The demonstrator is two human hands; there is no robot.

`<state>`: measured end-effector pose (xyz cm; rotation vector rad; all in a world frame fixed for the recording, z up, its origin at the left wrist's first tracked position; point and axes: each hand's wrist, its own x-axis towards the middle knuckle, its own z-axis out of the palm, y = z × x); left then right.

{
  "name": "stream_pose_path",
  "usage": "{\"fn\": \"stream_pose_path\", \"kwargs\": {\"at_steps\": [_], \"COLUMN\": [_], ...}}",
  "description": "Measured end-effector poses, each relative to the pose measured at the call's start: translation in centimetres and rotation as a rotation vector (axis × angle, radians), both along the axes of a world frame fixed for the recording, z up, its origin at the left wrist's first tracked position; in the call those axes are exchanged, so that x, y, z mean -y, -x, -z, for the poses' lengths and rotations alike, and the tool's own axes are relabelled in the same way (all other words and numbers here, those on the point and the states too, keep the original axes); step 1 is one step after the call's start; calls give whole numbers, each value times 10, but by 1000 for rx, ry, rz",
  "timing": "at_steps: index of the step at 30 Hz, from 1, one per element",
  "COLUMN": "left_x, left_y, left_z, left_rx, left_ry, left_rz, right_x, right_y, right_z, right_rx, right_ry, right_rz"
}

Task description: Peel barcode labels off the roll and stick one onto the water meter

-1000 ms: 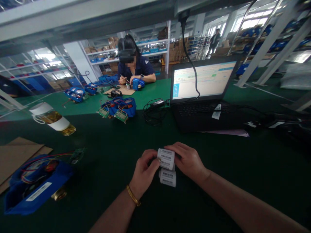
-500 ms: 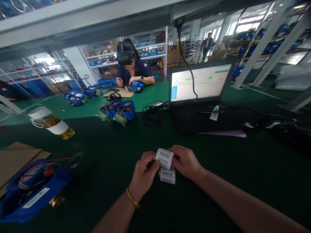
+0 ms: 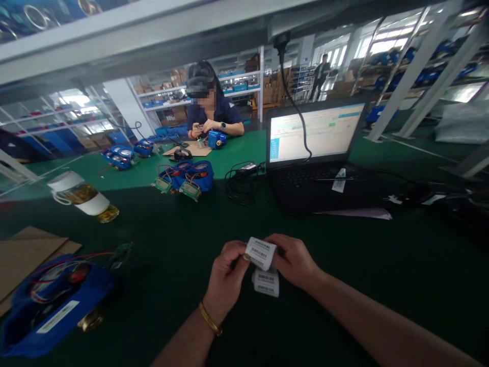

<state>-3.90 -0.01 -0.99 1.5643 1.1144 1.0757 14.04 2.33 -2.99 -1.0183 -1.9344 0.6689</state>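
Observation:
A roll of white barcode labels point(image 3: 261, 253) is held between my two hands, above the dark green table. Its loose strip point(image 3: 266, 283) hangs down below, printed with more barcodes. My left hand point(image 3: 228, 270) pinches the roll's left side between thumb and fingers, with a gold bracelet point(image 3: 210, 318) on the wrist. My right hand point(image 3: 294, 259) grips the right side, its fingertips partly hidden behind the labels. At the lower left lies a blue meter housing point(image 3: 57, 300) with coloured wires, a white label and a brass fitting.
An open laptop point(image 3: 315, 135) stands ahead on the right, beside a power adapter with coiled cable point(image 3: 243, 178). Blue meters with circuit boards point(image 3: 187, 178), a tea bottle point(image 3: 86, 198) and cardboard point(image 3: 23, 260) lie to the left. A co-worker point(image 3: 214, 109) sits opposite. A shelf beam point(image 3: 153, 43) crosses overhead.
The label roll has tilted slightly and its hanging strip sits a little lower and further right. Both hands keep their hold. The co-worker's hands have come closer together.

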Motion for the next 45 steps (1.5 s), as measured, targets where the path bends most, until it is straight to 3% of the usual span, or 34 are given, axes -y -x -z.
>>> {"fn": "stream_pose_path", "kwargs": {"at_steps": [3, 7, 10, 18, 25, 30, 34, 39, 45], "left_x": [0, 2, 3, -4, 1, 2, -1, -5, -5], "left_y": [0, 1, 1, 4, 3, 2, 6, 16, 17], "left_z": [0, -3, -3, 1, -6, -6, -4, -8, -12], "left_rx": [-8, -24, -51, -65, -50, -56, -68, -101, -267], "left_ry": [56, 143, 115, 80, 196, 175, 138, 118, 24], "left_rz": [-16, 1, 8, -33, -36, -7, -24, -35, 45], "right_x": [-1, -1, 0, 1, 1, 2, 5, 7, 2], "right_y": [0, 1, 2, 2, 3, 5, 7, 4, 4], "right_z": [3, 2, -2, -2, -3, -4, -9, -12, -15], "right_rx": [18, 140, 201, 41, 64, 100, 12, -209, -142], "right_ry": [21, -119, -184, -132, -172, -212, -104, 259, 163], "right_rz": [-1, 53, 73, 114, 112, 87, -21, -323, -193]}}
